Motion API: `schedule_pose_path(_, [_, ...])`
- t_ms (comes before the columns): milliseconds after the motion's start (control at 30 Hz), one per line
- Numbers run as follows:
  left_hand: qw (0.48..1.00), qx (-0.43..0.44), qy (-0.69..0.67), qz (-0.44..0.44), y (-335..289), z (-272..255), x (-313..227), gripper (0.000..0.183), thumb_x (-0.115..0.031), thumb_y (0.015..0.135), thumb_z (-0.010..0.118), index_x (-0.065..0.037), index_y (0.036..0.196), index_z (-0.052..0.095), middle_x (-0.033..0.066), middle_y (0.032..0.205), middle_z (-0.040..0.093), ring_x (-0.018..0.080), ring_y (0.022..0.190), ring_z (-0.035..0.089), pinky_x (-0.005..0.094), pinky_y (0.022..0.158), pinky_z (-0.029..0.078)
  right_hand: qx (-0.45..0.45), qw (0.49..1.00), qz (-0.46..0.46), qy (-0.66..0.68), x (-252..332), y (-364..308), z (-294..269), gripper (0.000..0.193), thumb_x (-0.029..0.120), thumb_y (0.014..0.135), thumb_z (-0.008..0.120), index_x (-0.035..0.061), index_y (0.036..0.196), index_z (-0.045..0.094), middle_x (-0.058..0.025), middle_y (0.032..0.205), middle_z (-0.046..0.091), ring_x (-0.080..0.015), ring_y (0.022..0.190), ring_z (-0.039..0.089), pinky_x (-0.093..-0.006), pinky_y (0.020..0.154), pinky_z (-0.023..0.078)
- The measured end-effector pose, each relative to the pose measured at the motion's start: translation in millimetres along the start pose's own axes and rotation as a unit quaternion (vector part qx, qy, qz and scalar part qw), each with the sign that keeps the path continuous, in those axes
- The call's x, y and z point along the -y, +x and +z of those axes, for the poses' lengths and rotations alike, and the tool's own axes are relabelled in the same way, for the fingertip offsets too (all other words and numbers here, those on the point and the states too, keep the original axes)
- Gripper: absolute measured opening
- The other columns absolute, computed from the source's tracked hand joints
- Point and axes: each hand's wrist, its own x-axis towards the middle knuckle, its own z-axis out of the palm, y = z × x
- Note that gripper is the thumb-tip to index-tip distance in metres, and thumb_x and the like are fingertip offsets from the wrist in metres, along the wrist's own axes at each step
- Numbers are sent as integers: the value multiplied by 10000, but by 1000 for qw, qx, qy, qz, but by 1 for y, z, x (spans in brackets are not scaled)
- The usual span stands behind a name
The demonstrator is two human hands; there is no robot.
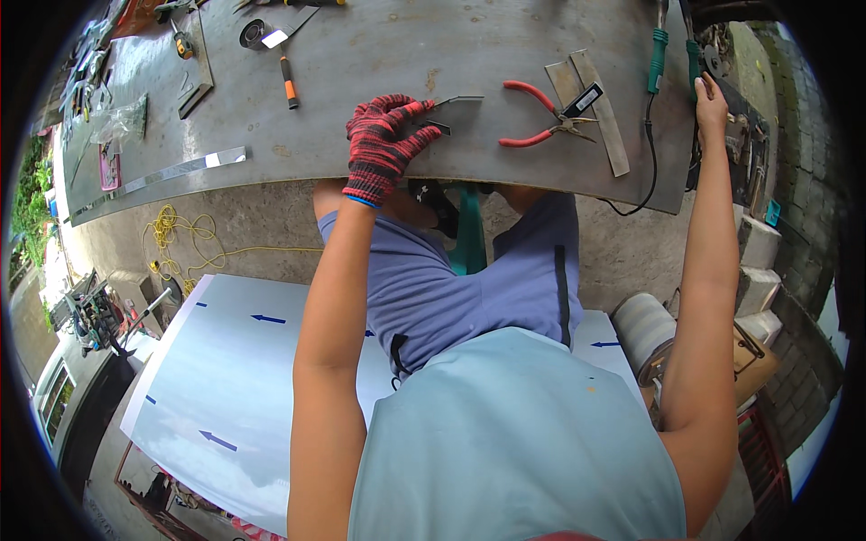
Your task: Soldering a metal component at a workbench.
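Pinching a thin bent metal strip (465, 98) in the left hand (386, 149), gloved in red-and-black knit, above the steel tabletop (388, 54) near its front edge. Closed on the metal at forefinger and thumb, with a small gap between the two tips and with the pale free end pointing right. Showing a short dark piece (439, 128) by the thumb too; cannot tell whether joined to the strip. Reaching with the bare right hand (712, 106) to the right edge of the tabletop, just below a green tool handle (693, 59); cannot tell whether gripping anything there.

Flanked on the right, between the two hands, by red-handled pliers (566, 123) with handles spread and slender jaws parted, then by a black block (583, 100) with a white label and two flat metal bars (607, 126). Followed, farther right, by a green-handled tool (658, 59) on a black cord (649, 153). Matched on the left by an orange-and-black handle (289, 83), a dark coil (253, 34), a tape measure (182, 43) and, along the front edge, a long shiny metal strip (180, 176).
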Motion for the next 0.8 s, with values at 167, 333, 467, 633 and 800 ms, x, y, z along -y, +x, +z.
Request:
schedule_pose_path(167, [1000, 6, -10, 9, 6, 7, -5, 511, -463, 710, 932, -292, 1182, 832, 19, 1185, 740, 289, 1122, 619, 443, 1020, 473, 137, 903, 277, 300, 43, 19, -78, 468, 288, 1029, 719, 39, 1420, 661, -114, 1339, 729, -211, 1220, 690, -354, 1059, 518])
schedule_pose_path(333, [1000, -3, -22, 17, 5, 6, -5, 514, -460, 716, 929, -294, 1192, 828, 21, 1187, 738, 286, 1120, 618, 439, 1021, 470, 83, 937, 224, 254, 94, 16, -126, 407, 241, 1053, 698, 35, 1403, 673, -89, 1296, 738, -176, 1183, 690, -314, 1041, 515])
schedule_pose_path(467, [1000, -2, -10, 6, 0, 1, -3, 522, -457, 718, 927, -296, 1204, 824, 23, 1186, 739, 284, 1126, 616, 437, 1026, 467, 122, 887, 161, 415, 171, -9, -166, 269, 160, 1067, 662, 56, 1305, 730, -55, 1257, 745, -132, 1163, 680, -289, 1015, 524])
schedule_pose_path(633, [1000, -2, -11, 5, 3, 2, -9, 516, -454, 728, 920, -299, 1210, 821, 25, 1188, 739, 284, 1136, 615, 445, 1042, 459, 220, 881, -53, 416, 312, -50, -227, 246, 90, 936, 749, 82, 1181, 761, -78, 1104, 739, -262, 1058, 666, -376, 933, 534])
schedule_pose_path(800, [1000, 1, -18, 3, 5, 4, -9, 504, -444, 739, 914, -307, 1215, 818, 28, 1201, 736, 289, 1145, 614, 452, 1054, 451, 232, 868, -115, 423, 380, -68, -219, 279, 68, 882, 774, 90, 1159, 751, -85, 1086, 706, -313, 1054, 624, -405, 950, 521])
